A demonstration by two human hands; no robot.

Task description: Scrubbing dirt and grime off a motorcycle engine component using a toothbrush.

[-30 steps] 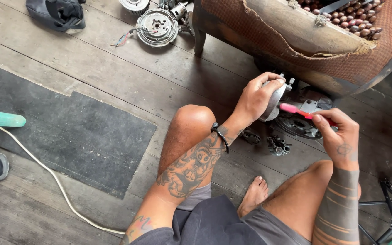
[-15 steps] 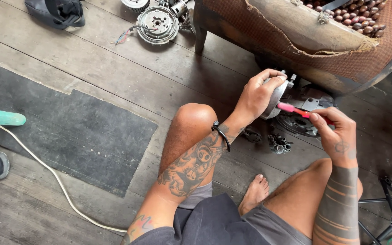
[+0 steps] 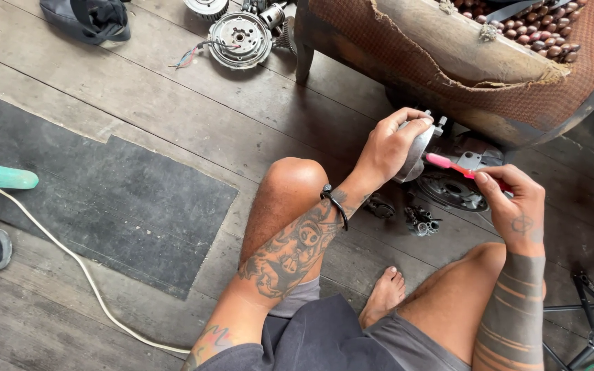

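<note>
We note the left hand [image 3: 390, 148] clamped around a rounded grey metal housing [image 3: 417, 152] held above the plank floor [image 3: 139, 89], the right hand [image 3: 513, 203] pinching a pink toothbrush [image 3: 448, 165] against it; an unsupported housing could slip.

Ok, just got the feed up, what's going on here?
A person sits on a wooden floor with knees up. The left hand holds a round grey metal part off the floor, and the right hand holds a pink toothbrush with its head against that part. More small metal parts lie on the floor just below the hands. A round metal disc lies farther off, and a dark mat is on the person's left.
</note>
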